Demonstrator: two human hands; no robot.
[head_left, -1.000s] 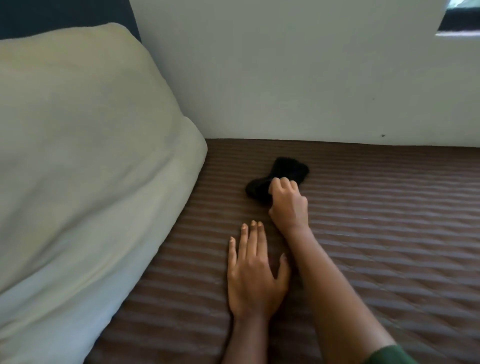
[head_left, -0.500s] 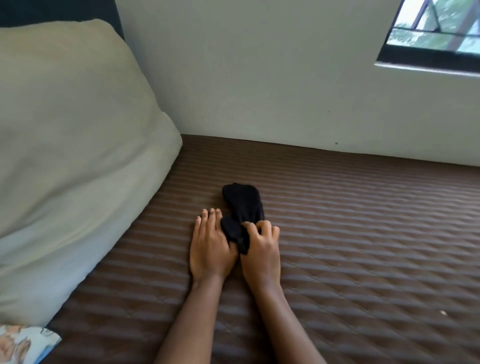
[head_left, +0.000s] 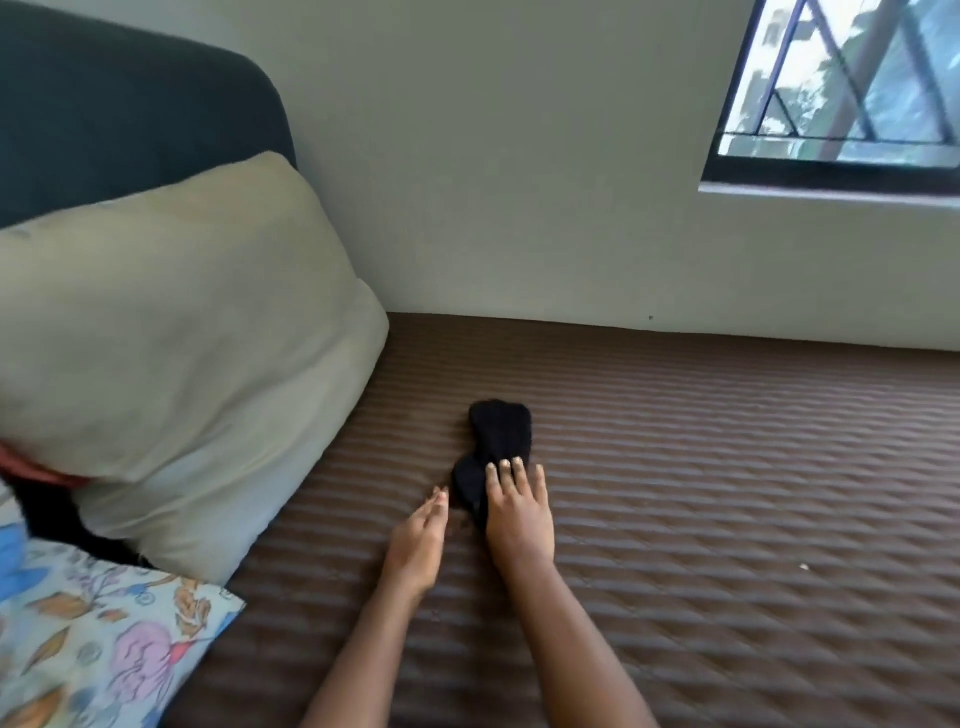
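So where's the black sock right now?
In the head view the black sock lies mid-frame on the brown bedspread, right of the cream pillow, its near end under the right hand.

A black sock (head_left: 501, 434) lies on a brown quilted bedspread (head_left: 727, 493) with ridged stripes, beside a cream pillow (head_left: 171, 332), a dark green headboard (head_left: 119, 124), a pale grey wall (head_left: 519, 182) and a floral cloth (head_left: 93, 639) in blue, pink and orange.
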